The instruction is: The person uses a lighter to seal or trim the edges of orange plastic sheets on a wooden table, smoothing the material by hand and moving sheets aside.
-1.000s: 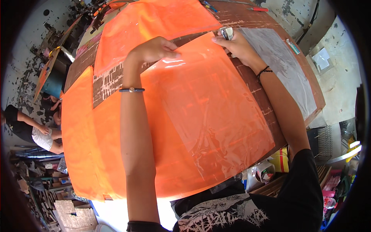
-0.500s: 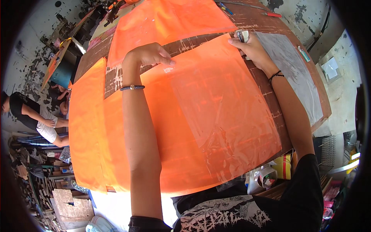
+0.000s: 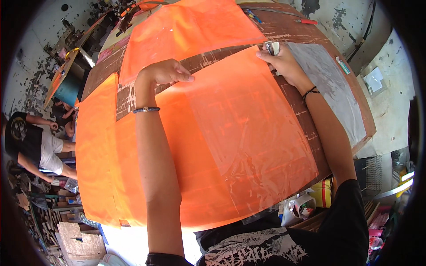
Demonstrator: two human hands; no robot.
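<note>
A large orange sheet (image 3: 173,111) with a clear plastic film (image 3: 248,128) over its right half is spread before me. My left hand (image 3: 171,73) is bent at the wrist, with thumb and fingers closed at the sheet's far edge. At that sheet's far right corner, my right hand (image 3: 286,64) grips a small silver and dark tool (image 3: 271,47) that looks like a stapler; the palm hides part of it. Another orange sheet (image 3: 186,26) lies beyond my left hand, and folded orange material (image 3: 97,150) lies to the left.
A greyish clear plastic sheet (image 3: 328,80) covers the right of the brown worktable (image 3: 310,33). A red-handled tool (image 3: 306,21) and a small tube (image 3: 343,65) lie on it. To the left stands a person (image 3: 33,142) in black and light shorts, near piled scraps (image 3: 42,217).
Both my hands have shifted slightly left and downward in the picture, along with the table. The right hand still grips the tool. The person at left has straightened and turned.
</note>
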